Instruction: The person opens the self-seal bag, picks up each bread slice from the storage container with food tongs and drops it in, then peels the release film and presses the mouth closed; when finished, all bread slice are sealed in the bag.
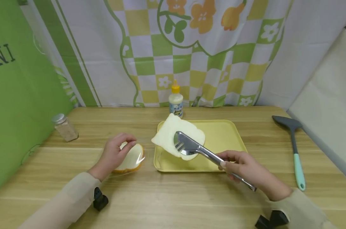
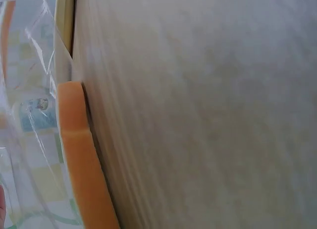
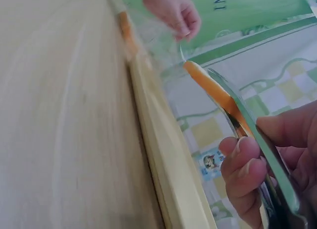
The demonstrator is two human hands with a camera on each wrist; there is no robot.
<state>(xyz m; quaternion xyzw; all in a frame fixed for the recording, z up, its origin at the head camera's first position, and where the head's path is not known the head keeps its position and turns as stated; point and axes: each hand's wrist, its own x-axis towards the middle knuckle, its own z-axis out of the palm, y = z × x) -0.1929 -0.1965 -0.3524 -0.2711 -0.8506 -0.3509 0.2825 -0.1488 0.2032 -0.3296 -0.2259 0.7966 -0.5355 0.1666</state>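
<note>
The fingers of the right hand [image 1: 243,167] are bent round one pair of metal tongs [image 1: 210,155], the thumb on top. Thumb and forefinger of the left hand [image 1: 115,152] pinch together on the clear film [image 1: 140,159]; how far this film reaches is hard to make out. In the left wrist view, only a small piece of this hand enters, at the left edge.

Two bread slices are counted. The white slice [image 1: 167,135], centre of the frame, is held tilted between the tongs, above the yellow tray [image 1: 230,136], and hides its upper left corner. The wrapped slice [image 1: 130,160], left of centre, is partly covered by the left hand.

One bottle [image 1: 176,101] stands behind, its foot hidden. One jar [image 1: 65,127] is at left, one spatula [image 1: 294,146] at far right. Between tray and spatula runs a broad strip of wood; between tray and wrapped slice, a narrow one.
</note>
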